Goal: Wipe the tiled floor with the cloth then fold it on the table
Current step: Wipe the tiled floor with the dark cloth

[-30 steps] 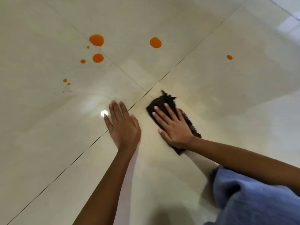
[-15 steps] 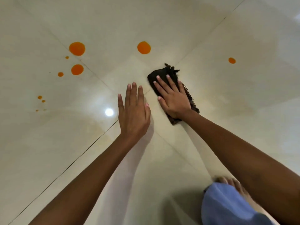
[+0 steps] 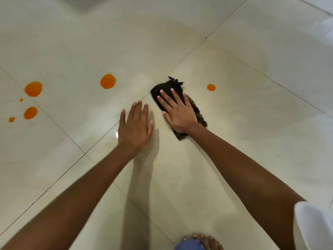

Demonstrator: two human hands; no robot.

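right grip [image 3: 177, 112] released, pressing flat on cloth [image 3: 166, 86], left grip [image 3: 135, 127] released, palm down

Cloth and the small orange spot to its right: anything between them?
Nothing. The head view shows only bare tile between the cloth and that spot.

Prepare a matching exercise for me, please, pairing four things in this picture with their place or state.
Column A
1. left hand
2. right hand
3. cloth
4. small orange spot

Column B
a. dark and frayed, lying on the tiled floor
b. alone on the tile, to the right of the cloth
c. pressed flat on the cloth, fingers straight
d. fingers straight, holding nothing, left of the cloth

Pairs: 1-d; 2-c; 3-a; 4-b
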